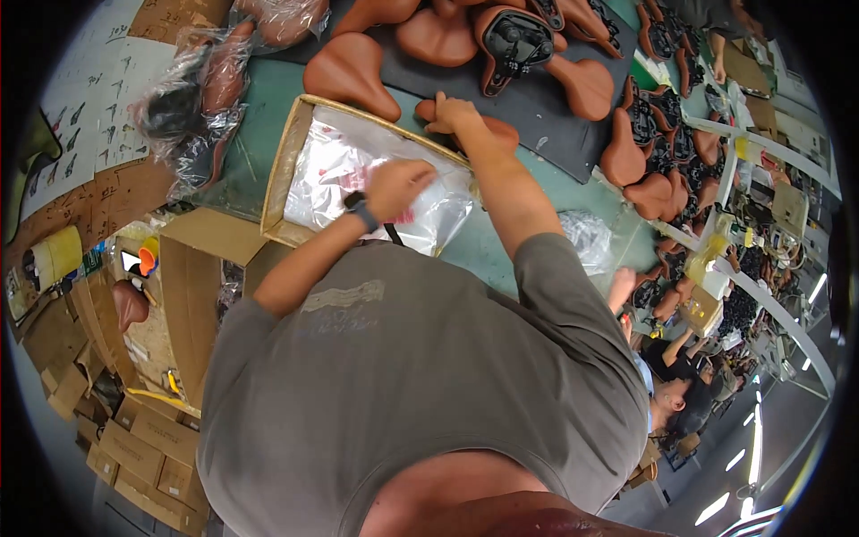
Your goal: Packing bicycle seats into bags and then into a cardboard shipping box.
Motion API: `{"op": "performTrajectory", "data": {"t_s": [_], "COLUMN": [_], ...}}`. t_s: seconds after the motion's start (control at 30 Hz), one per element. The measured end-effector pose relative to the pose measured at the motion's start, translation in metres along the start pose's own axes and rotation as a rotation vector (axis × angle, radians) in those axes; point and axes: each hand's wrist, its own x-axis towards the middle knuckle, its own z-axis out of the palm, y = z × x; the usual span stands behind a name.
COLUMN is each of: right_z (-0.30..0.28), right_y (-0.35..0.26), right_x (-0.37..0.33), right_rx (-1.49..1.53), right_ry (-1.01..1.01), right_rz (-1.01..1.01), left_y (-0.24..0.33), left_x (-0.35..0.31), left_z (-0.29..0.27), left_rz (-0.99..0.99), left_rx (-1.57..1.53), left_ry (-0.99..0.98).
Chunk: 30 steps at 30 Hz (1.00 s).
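Note:
My right hand point(454, 115) reaches across the green table, its fingers closed over a brown bicycle saddle point(502, 134). My hand and forearm cover the middle of that saddle. My left hand point(400, 189), below a dark wristwatch point(361, 212), is over a shallow cardboard box point(284, 170). Its fingers are curled together and slightly blurred; what they pinch, if anything, I cannot make out. Clear plastic bags point(327, 170) with red print fill the box, and some spill over its right side. Another brown saddle point(351, 73) lies just beyond the box.
More brown saddles point(436, 38) crowd a black mat point(559, 134), one with its black underside point(514, 52) up. Wrapped saddles point(192, 107) lie at left. An open carton point(192, 295) stands beside me at left. A crumpled plastic bag point(586, 240) lies at right. Other people work farther right.

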Motion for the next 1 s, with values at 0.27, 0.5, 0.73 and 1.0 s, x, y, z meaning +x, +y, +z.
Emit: {"op": "performTrajectory", "data": {"t_s": [0.27, 0.5, 0.73, 1.0], "right_z": [0.072, 0.272, 0.35, 0.179], "right_y": [0.114, 0.034, -0.012, -0.104], "right_x": [-0.213, -0.401, -0.419, -0.441], "right_rx": [0.614, 1.041, 1.311, 2.054], "right_ry": [0.945, 0.878, 0.397, 0.354], "right_rz": [0.383, 0.724, 0.621, -0.165], "left_y": [-0.068, -0.134, -0.075, -0.018], "left_x": [0.006, -0.029, -0.082, -0.142], "left_z": [0.128, 0.121, 0.057, -0.012], "left_rz": [-0.1, 0.011, -0.506, -0.144], "left_rx": [0.365, 0.141, -0.679, -0.259], "left_ry": [-0.144, 0.069, -0.042, -0.017]}}
